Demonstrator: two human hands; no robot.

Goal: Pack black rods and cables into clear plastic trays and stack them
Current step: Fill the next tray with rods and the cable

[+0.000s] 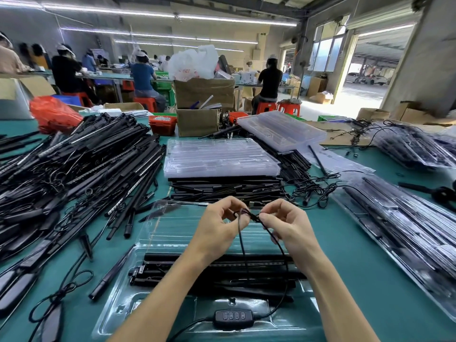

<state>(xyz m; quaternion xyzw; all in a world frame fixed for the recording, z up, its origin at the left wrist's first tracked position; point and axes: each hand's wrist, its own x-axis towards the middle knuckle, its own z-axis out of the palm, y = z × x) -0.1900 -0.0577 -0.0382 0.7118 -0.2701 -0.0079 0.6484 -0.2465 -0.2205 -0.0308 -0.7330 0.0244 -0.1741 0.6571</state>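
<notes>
- Right now, in the head view, the left hand [219, 225] and the right hand [288, 225] are both up over the open clear tray [118, 302]. Each one pinches the thin black cable [243, 250] with curled fingers, close together, as if winding or tying it.
- Black rods [172, 270] already lie in the near half of the tray. The cable hangs down from the hands across them to the button controller [233, 317] near the front edge.
- The hanging cable could snag on a rod end. I think a hard pull might then drag a rod out of its slot.
- If the pinch slips, the little loop could spring open and need doing again.
- The controller looks only loosely placed. A tug may slide it off the tray.
- The clear lid half [172, 225] lies open behind the rods. A stray cable under it could stop it closing flat, so stacking would wobble.
- The big pile of loose rods [74, 164] on the left sits near the tray and could roll in.
</notes>
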